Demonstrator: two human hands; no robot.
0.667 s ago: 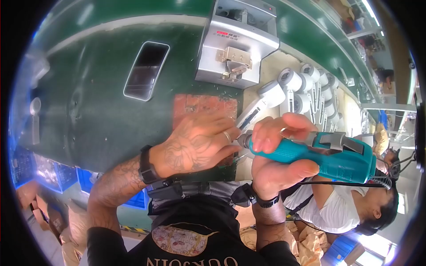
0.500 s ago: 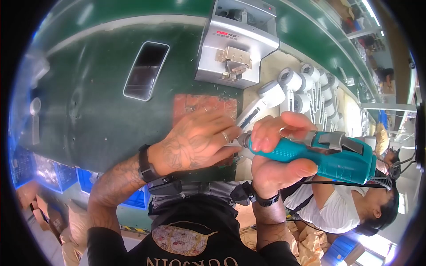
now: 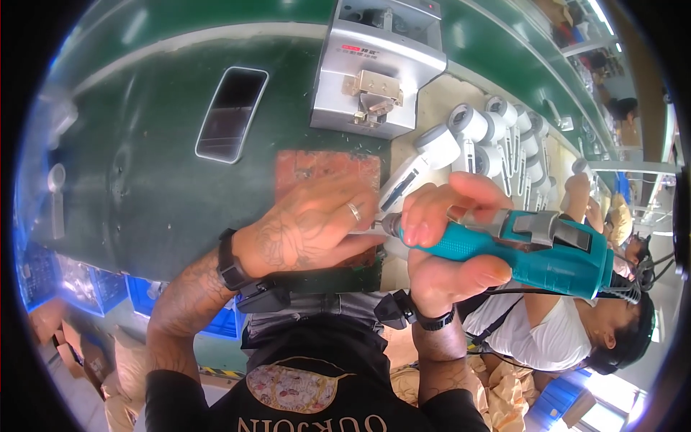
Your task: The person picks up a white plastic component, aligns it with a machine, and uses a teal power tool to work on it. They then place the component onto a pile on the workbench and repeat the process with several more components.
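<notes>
My right hand [image 3: 450,248] is wrapped round a teal electric screwdriver [image 3: 533,252], which lies sideways with its tip pointing left. My left hand [image 3: 306,223] is closed just in front of that tip, with a ring on one finger. A sliver of white shows by its fingertips, but what it grips is mostly hidden behind the fingers. Under and beyond the left hand lies a worn red board [image 3: 295,169] on the green table. A white part [image 3: 435,147] with a round, drum-like head and slim handle lies just beyond the screwdriver tip.
A silver screw feeder [image 3: 367,68] stands at the far side. A phone [image 3: 232,115] lies left of it. Several more white round-headed parts [image 3: 493,162] crowd the right. Blue bins [image 3: 140,291] sit below the table's left edge. A co-worker [image 3: 554,331] sits close on the right.
The whole view has shifted slightly, so table items sit a little further left. My left fingers are drawn in closer together at the screwdriver tip. The right hand keeps its grip.
</notes>
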